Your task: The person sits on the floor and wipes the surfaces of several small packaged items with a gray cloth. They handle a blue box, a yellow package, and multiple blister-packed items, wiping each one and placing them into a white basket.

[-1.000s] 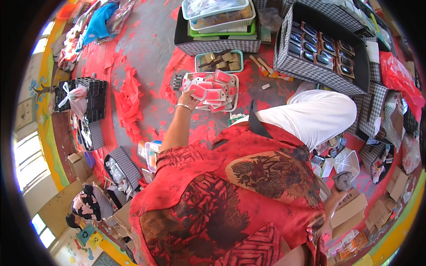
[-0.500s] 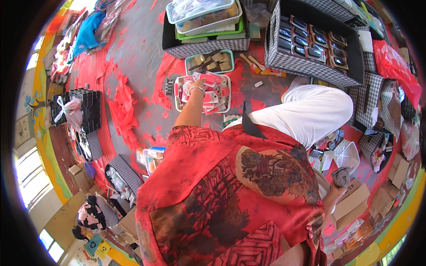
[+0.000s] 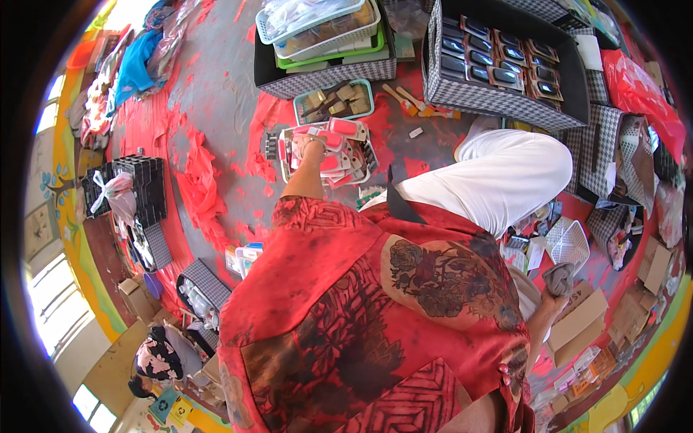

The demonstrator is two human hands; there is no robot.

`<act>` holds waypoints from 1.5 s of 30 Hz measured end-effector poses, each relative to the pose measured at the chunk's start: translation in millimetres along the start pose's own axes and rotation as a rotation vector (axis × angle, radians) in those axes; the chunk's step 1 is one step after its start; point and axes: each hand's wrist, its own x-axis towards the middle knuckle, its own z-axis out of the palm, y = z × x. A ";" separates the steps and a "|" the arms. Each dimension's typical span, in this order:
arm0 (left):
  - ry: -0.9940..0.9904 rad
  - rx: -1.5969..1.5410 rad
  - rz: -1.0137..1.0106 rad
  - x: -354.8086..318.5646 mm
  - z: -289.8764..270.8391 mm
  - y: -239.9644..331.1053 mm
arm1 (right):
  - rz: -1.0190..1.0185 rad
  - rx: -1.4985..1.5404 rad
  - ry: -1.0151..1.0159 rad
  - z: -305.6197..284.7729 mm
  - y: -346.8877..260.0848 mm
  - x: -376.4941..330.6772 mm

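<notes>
Since a second ago the view has tilted down and our left hand (image 3: 309, 146) has slid deeper onto the tray (image 3: 285, 167) of red-and-white packs (image 3: 345, 130). We reach from above because the tray sits on the floor ahead of our knee (image 3: 505, 177), just below a teal tray (image 3: 333, 101) of tan pieces. Our fingers curl over the packs; we cannot tell whether they grip 1. Our right hand (image 3: 557, 285), low at our side, is closed around a grey cloth (image 3: 559, 276). The packs are flat, glossy and loosely heaped.
</notes>
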 end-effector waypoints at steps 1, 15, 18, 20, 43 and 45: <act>-0.020 0.031 0.044 -3.7 -3.2 -0.8 | 0.063 0.006 -0.128 -3.2 -1.0 1.7; 0.034 0.433 0.341 -10.7 -5.2 -0.1 | 0.044 -0.074 -0.145 -15.5 -2.4 5.3; 0.148 0.437 0.421 -16.7 2.7 0.4 | 0.017 -0.129 -0.055 -26.8 -5.7 12.8; 0.154 0.391 0.489 -17.9 10.5 -0.6 | -0.003 -0.127 0.025 -30.0 -6.3 14.8; -0.188 0.206 1.088 -72.0 89.0 -65.6 | -0.059 -0.107 -0.057 -26.0 -13.0 14.1; -0.459 0.404 1.320 -60.5 120.8 -82.2 | 0.110 -0.057 -0.387 -14.7 -12.3 11.2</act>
